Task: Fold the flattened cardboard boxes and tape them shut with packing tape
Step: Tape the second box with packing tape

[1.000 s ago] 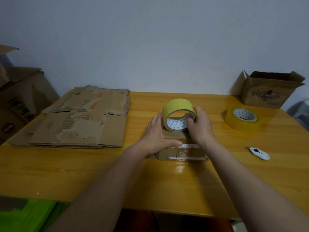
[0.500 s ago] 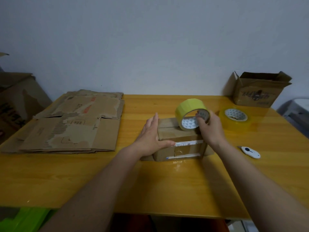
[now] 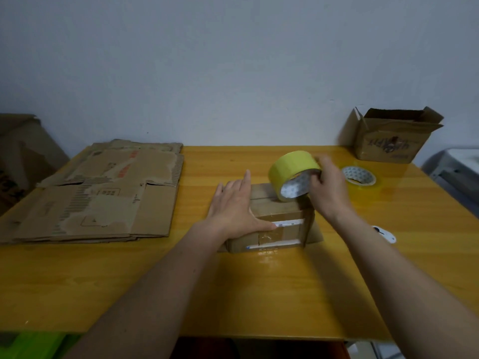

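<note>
My left hand [image 3: 234,207] pressed flat on the box [image 3: 278,220]; my right hand [image 3: 327,189] gripped the tape roll [image 3: 294,174] at two o'clock. Slack pressure risked crooked tape.

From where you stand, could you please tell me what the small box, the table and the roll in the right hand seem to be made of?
Small box: brown corrugated cardboard, matte, with glossy clear tape on its near face.
Table: wood or wood-look laminate, going by the grain lines; its glossy finish mirrors the box.
Roll: yellowish plastic packing tape, smooth, on what looks like a printed card core, gripped by the right hand.
</note>
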Available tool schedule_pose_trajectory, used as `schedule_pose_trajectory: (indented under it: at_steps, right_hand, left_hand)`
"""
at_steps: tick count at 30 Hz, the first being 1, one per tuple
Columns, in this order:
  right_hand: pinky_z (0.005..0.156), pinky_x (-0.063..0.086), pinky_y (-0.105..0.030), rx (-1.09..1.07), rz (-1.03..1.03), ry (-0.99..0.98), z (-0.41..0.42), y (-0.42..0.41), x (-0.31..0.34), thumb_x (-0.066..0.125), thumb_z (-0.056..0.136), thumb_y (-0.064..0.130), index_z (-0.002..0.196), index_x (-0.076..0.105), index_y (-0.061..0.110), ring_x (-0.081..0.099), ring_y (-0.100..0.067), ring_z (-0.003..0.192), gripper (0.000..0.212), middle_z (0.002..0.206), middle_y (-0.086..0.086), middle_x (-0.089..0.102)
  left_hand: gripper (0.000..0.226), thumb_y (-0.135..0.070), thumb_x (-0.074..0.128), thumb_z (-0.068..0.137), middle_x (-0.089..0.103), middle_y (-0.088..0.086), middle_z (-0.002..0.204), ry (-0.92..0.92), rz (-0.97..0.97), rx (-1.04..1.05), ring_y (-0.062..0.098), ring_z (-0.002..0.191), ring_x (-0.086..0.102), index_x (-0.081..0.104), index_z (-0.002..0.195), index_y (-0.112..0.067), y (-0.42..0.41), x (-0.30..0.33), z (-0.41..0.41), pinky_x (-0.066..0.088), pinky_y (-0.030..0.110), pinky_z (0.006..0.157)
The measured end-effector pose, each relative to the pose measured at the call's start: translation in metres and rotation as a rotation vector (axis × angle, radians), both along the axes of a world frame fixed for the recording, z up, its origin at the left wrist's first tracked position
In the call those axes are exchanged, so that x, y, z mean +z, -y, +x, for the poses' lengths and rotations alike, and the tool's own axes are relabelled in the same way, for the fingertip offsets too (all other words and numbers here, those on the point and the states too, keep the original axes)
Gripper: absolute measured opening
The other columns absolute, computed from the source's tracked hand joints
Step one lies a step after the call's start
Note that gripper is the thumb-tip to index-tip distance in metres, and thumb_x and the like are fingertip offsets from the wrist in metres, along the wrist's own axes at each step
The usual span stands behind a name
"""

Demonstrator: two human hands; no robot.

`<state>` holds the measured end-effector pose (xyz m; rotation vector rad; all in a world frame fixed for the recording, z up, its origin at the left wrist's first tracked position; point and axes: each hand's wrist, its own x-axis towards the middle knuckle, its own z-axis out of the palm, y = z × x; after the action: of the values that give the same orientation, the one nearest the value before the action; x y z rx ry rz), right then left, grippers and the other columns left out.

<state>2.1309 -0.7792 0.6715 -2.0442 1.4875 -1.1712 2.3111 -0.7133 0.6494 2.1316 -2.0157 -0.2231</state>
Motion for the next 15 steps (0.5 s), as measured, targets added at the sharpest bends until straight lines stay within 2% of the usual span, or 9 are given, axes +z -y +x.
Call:
schedule_pose_trajectory:
  at_steps: [2, 5, 12, 15]
  right_hand:
    - [0.087, 0.040, -0.038, -0.049, -0.069, -0.033, -0.018, 0.007, 0.008, 0.044, 0.085, -0.008, 0.125, 0.052, 0.003, 0.051, -0.036, 0.111, 0.043, 0.119, -0.021, 0.058]
    - [0.091, 0.036, -0.036, -0.101, -0.138, -0.159, -0.045, 0.016, 0.011, 0.045, 0.084, -0.011, 0.129, 0.050, 0.002, 0.047, -0.036, 0.115, 0.047, 0.126, -0.021, 0.051]
    - [0.081, 0.044, -0.047, -0.085, -0.179, -0.329, -0.063, 0.020, -0.003, 0.043, 0.087, -0.012, 0.131, 0.046, 0.006, 0.048, -0.038, 0.106, 0.047, 0.123, -0.018, 0.045]
    - [0.076, 0.043, -0.043, -0.095, -0.153, -0.373, -0.063, 0.021, -0.007, 0.042, 0.088, -0.012, 0.130, 0.046, 0.007, 0.048, -0.038, 0.104, 0.046, 0.122, -0.017, 0.045]
  left_hand:
    - [0.134, -0.080, 0.062, 0.064, 0.016, 0.001, 0.160, 0.017, 0.008, -0.004, 0.019, 0.147, 0.013, -0.016, 0.153, -0.017, 0.000, 0.000, 0.000, 0.001, 0.041, 0.122]
    - [0.133, -0.081, 0.061, 0.065, 0.017, 0.002, 0.160, 0.029, 0.017, -0.014, 0.019, 0.147, 0.013, -0.016, 0.153, -0.017, 0.001, 0.001, -0.002, 0.000, 0.041, 0.122]
    - [0.133, -0.082, 0.060, 0.064, 0.016, 0.002, 0.160, 0.047, 0.024, -0.026, 0.020, 0.147, 0.012, -0.015, 0.153, -0.017, 0.002, 0.002, -0.004, 0.000, 0.040, 0.122]
    - [0.133, -0.082, 0.059, 0.064, 0.015, 0.001, 0.160, 0.055, 0.029, -0.022, 0.020, 0.148, 0.011, -0.014, 0.153, -0.017, 0.003, 0.002, -0.004, 0.000, 0.040, 0.122]
